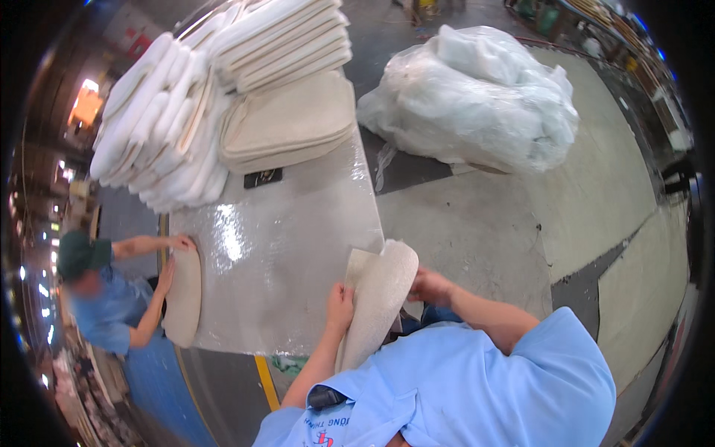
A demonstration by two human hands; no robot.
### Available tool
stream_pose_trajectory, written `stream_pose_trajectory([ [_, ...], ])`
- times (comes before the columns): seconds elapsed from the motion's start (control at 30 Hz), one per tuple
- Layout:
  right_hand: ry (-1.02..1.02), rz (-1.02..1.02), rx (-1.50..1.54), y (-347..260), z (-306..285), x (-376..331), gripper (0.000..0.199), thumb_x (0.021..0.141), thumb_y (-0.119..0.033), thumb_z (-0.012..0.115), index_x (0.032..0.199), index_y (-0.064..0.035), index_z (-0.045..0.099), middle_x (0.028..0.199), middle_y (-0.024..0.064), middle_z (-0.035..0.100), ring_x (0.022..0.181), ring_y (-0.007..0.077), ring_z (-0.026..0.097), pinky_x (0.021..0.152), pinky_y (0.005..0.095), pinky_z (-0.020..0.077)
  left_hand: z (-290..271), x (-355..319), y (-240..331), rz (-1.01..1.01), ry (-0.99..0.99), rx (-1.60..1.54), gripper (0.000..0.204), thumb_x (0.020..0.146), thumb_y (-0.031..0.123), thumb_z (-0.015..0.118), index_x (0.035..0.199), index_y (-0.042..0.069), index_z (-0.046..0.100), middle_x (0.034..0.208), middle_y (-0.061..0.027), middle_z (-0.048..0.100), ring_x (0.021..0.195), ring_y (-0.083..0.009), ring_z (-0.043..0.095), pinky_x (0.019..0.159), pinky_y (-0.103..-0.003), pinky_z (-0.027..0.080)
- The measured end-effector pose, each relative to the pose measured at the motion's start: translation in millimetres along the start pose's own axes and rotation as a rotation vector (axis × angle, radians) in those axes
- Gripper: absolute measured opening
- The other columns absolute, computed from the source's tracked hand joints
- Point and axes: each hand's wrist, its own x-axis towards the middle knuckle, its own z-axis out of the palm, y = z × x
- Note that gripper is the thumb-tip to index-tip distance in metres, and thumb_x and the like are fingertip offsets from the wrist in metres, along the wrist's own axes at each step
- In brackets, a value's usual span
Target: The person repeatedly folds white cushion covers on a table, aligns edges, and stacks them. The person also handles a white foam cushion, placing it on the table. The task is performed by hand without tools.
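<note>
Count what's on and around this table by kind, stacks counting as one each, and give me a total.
Beige cover in the person's left hand and right hand: 1
Beige cover under the co-worker's hands: 1
White cushion stacks: 2
Beige cover stack: 1
Plastic-wrapped bundle: 1
Total: 6

A factory or upholstery workshop floor. A large tabletop [283,253] wrapped in shiny clear plastic carries tall stacks of white foam pads [160,123] and a pile of beige cushion covers [287,123]. On the bare grey concrete floor [596,186], marked with dark painted strips, lies a big clear plastic bag of white stuffing [477,97]. Two people in matching light blue work shirts [477,380] stand at the tabletop, one at the left edge wearing a green cap [80,253]. Dim aisles with scattered lamps and more work stations run along the far edges.
</note>
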Motion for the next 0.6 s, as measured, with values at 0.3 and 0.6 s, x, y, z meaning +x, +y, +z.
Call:
stream_pose_trajectory([
  [0.3, 0.068, -0.157, 0.154, 56, 49, 1, 0.051, 0.102, -0.029, 0.071, 0.150, -0.0175, 0.059, 0.145, 0.0001, 0.062, 0.136, 0.0184, 0.050, 0.105, 0.0451, 0.0425, -10, 5, 10, -0.067, -0.154, -0.185, 0.022, 0.108, 0.025, 0.060, 0.098, 0.005, 0.063, 0.083, 0.0007, 0.062, 0.078, -0.0104, 0.055, 0.073, -0.031, 0.047],
  [0.6, 0.053, -0.312, 0.020, 49, 67, -21, 0.053, 0.096, -0.006, 0.071, 0.147, -0.0191, 0.060, 0.131, -0.0036, 0.065, 0.103, 0.0097, 0.058, 0.083, 0.0252, 0.0448, -19, -1, 19, -0.038, -0.249, -0.273, 0.023, 0.112, 0.030, 0.061, 0.099, 0.011, 0.063, 0.082, 0.0071, 0.061, 0.071, -0.0051, 0.050, 0.064, -0.026, 0.043],
])
